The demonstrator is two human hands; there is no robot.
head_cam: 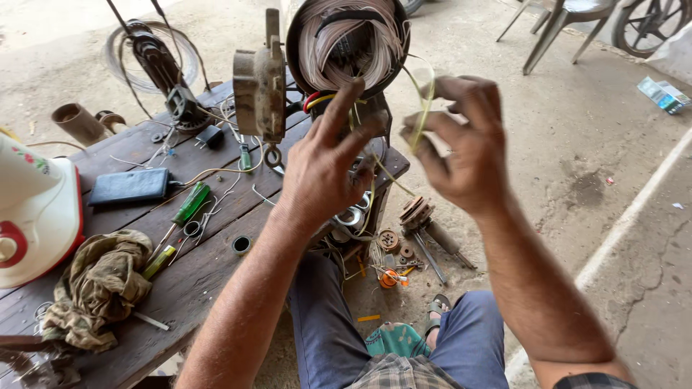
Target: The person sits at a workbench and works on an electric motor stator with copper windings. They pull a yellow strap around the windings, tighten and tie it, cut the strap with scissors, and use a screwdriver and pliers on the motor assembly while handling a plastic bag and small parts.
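Presently, a thin yellow-green cord (425, 108) is pinched between the fingers of the right hand (465, 148), raised beside the round motor stator (348, 45) with its pale copper windings. The left hand (324, 162) is held with fingers spread, reaching at the coloured leads (317, 99) under the stator. On the wooden table (187, 277) a green-handled screwdriver (189, 204) and a crumpled rag (101, 284) are noted.
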